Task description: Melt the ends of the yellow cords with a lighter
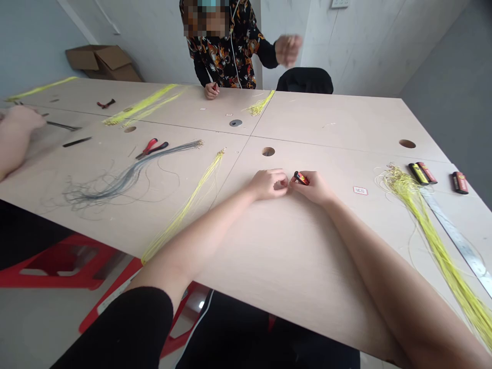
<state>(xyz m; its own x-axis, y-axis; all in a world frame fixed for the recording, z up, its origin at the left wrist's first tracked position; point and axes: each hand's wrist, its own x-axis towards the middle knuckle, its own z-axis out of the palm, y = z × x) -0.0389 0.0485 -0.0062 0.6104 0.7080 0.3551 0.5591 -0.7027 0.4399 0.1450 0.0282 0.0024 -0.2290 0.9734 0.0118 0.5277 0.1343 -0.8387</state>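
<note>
My left hand (270, 184) is above the table, its fingers curled into a ring and the tips pinched close to my right hand. Whatever it pinches is too fine to make out. My right hand (313, 187) is closed around a small black-and-red battery (301, 178), whose end sticks out past the thumb and forefinger. The fingertips of both hands nearly meet. Left of my left forearm lies a thin bundle of yellow strands (192, 197). A small white label with a red border (360, 190) is to the right of my right hand.
At right are a thick yellow strand bundle (432, 230), a metal ruler (453, 230) and several batteries (460, 182). Grey wires (130, 177) and red-handled pliers (151, 148) lie left. Cable holes (268, 151) pierce the table. Opposite sits a co-worker (226, 56); another person's arm (17, 133) reaches in left.
</note>
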